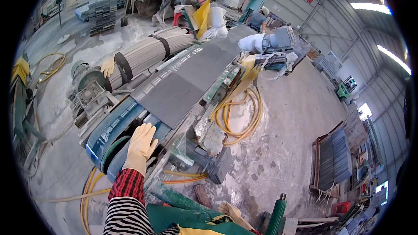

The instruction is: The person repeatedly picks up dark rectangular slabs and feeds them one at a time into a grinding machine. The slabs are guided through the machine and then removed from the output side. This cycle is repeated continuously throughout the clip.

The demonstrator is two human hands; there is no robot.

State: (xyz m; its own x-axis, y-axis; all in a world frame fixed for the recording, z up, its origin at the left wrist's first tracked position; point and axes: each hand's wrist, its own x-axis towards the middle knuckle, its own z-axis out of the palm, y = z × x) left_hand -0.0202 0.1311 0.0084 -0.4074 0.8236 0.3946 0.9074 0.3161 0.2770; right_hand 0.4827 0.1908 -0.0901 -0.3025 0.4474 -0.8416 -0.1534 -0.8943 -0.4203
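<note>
Left fingers: gloved, held close together and extended, tips resting on the near end of the conveyor belt (130,119) where it wraps round the end drum
Left hand (140,147): in a pale yellow rubber glove, flat against the belt, gripping nothing; red plaid cuff and striped sleeve behind it
Right hand (235,214): gloved, low at the frame's edge beside a green post (276,216); fingers seem loosely curled, but the view is too poor to be sure
Grey stone slab (172,98): lies flat on the belt, just beyond the left fingertips, apart from them; a second slab (207,63) follows further up the line
Step in hand: judged as waiting at the discharge end for the slab to arrive
Next move calls for: both hands under the slab's near edge, a firm grip on a heavy, sharp-edged plate
Containers: rack (333,159) to the right, holding dark slabs stood on edge
Floor: yellow hose (244,119) coiled beside the machine
</note>
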